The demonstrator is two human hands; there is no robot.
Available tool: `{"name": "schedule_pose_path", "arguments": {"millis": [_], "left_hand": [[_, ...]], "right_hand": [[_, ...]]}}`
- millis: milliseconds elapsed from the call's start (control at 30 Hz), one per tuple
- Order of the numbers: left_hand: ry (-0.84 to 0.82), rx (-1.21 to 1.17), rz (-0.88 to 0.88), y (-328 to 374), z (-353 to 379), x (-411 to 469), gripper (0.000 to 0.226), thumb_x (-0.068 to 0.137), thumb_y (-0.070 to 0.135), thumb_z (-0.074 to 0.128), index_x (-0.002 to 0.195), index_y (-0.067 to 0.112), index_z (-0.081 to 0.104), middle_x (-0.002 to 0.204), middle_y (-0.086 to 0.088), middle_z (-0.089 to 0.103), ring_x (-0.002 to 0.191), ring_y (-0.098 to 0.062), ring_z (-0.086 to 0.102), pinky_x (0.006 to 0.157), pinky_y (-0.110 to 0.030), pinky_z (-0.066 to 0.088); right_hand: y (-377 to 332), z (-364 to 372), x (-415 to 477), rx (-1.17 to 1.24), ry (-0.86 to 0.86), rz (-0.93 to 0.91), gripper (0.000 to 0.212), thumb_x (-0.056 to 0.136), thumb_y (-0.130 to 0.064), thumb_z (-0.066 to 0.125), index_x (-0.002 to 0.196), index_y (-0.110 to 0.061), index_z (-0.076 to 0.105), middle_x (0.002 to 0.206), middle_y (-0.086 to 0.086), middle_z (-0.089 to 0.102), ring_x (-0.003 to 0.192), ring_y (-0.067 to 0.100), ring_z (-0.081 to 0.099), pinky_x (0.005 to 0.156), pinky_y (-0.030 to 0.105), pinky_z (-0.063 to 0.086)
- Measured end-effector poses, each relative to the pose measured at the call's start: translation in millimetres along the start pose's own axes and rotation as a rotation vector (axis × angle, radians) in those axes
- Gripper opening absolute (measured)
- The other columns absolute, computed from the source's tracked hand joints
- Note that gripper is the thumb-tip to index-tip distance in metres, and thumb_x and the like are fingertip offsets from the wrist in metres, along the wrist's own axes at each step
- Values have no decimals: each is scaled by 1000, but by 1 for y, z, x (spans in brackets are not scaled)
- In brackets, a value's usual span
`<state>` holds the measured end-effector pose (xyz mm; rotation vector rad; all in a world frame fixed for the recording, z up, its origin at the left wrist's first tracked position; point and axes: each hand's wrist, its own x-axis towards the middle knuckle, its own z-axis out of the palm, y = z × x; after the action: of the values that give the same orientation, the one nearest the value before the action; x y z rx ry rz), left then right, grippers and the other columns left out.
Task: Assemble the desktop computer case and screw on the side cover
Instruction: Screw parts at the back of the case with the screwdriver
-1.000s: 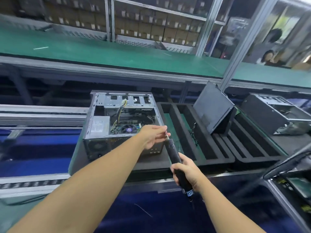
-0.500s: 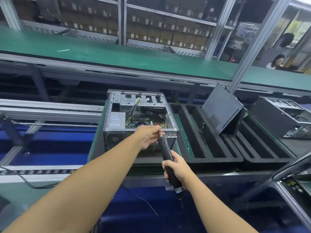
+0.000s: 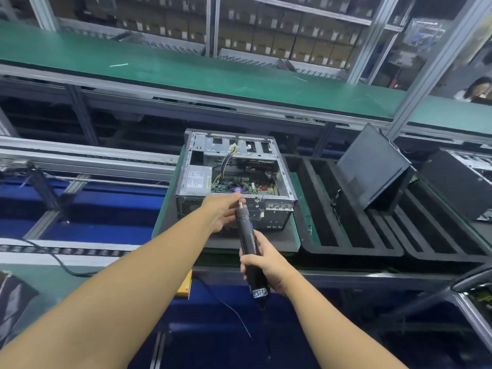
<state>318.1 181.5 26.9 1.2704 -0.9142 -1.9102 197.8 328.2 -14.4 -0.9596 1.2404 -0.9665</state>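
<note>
An open desktop computer case [image 3: 282,194] lies on its side on a black foam pad on the conveyor, its motherboard and cables exposed. A black side cover [image 3: 372,166] leans upright in a foam tray to the right. My right hand [image 3: 263,265] grips the black electric screwdriver [image 3: 246,238], which points up and away toward the case's near wall. My left hand [image 3: 222,211] pinches the screwdriver's metal tip, just in front of that wall. Whether a screw sits on the tip I cannot tell.
Black slotted foam trays [image 3: 346,235] fill the belt right of the case. A second case [image 3: 458,182] lies at far right. A green belt [image 3: 186,73] and shelves of boxes run behind. A person [image 3: 476,89] sits at upper right. An orange block [image 3: 185,284] is on the near rail.
The view has shifted, so the case sits further right and closer. Both hands with the screwdriver have come nearer the case's near wall; the left fingers stay on the tip.
</note>
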Motion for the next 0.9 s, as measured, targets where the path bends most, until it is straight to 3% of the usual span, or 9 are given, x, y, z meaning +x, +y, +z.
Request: {"name": "schedule_pose_path", "arguments": {"millis": [133, 267, 400, 467, 533, 633, 700, 800, 900], "left_hand": [[-25, 122, 7, 13, -3, 4, 16, 88, 19, 73, 93, 3, 73, 90, -7, 76, 72, -16, 73, 57, -25, 56], [-81, 393, 50, 29, -10, 4, 19, 89, 27, 72, 93, 9, 74, 91, -3, 76, 72, -12, 71, 59, -27, 54], [93, 959, 376, 54, -34, 11, 36, 91, 55, 60, 95, 21, 71, 94, 4, 72, 79, -12, 62, 62, -26, 41], [162, 1318, 520, 62, -50, 20, 42, 88, 58, 61, 111, 24, 66, 114, 5, 68, 99, -17, 62, 81, -31, 46], [54, 1682, 489, 62, -60, 30, 64, 84, 59, 66, 137, 26, 52, 141, 3, 54, 129, -22, 51, 102, -41, 37], [-108, 2015, 388, 52, -66, 42, 91, 83, 57, 69, 155, 24, 25, 161, 3, 27, 145, -22, 32, 112, -47, 29], [-99, 2074, 423, 45, -68, 51, 89, 86, 51, 70, 156, 25, 22, 163, 6, 20, 148, -21, 25, 114, -50, 27], [-67, 1984, 443, 39, -68, 60, 68, 87, 46, 69, 144, 23, 40, 157, 6, 32, 146, -24, 21, 110, -58, 26], [-64, 2028, 462, 38, -68, 69, 55, 89, 49, 66, 133, 20, 49, 156, 6, 34, 146, -24, 17, 110, -57, 27]], "right_hand": [[4, 5, 6, -66, -5, -52, 88, 74, -9, 75, 146, -45, 37, 99, 6, 60, 72, 24, 60, 72, 38, 55], [4, 7, 12, -58, 34, -82, 94, 74, -15, 77, 147, -53, 33, 93, 1, 65, 74, 20, 61, 73, 35, 56], [10, -2, 14, 44, 82, -79, 95, 72, -11, 74, 149, -49, 35, 94, -2, 68, 75, 22, 62, 71, 34, 55], [16, -6, 11, 57, 89, -73, 94, 71, -9, 73, 147, -49, 37, 95, 1, 66, 75, 22, 61, 72, 35, 55], [25, -7, 8, 49, 79, -58, 91, 71, -8, 73, 147, -49, 39, 97, 3, 64, 75, 23, 60, 72, 36, 54], [41, -6, 5, -4, 25, -29, 86, 74, -7, 72, 142, -52, 44, 98, 4, 61, 75, 22, 59, 70, 35, 54], [51, -4, 5, -40, -3, 10, 85, 75, -7, 71, 138, -58, 45, 98, 2, 62, 76, 22, 60, 70, 35, 55], [65, -2, 6, -82, -21, 56, 83, 74, -10, 71, 131, -65, 47, 97, -1, 64, 78, 20, 62, 73, 35, 56], [77, 4, 12, -94, -11, 95, 82, 72, -13, 73, 132, -62, 47, 99, 1, 64, 79, 21, 63, 74, 37, 57]]}}
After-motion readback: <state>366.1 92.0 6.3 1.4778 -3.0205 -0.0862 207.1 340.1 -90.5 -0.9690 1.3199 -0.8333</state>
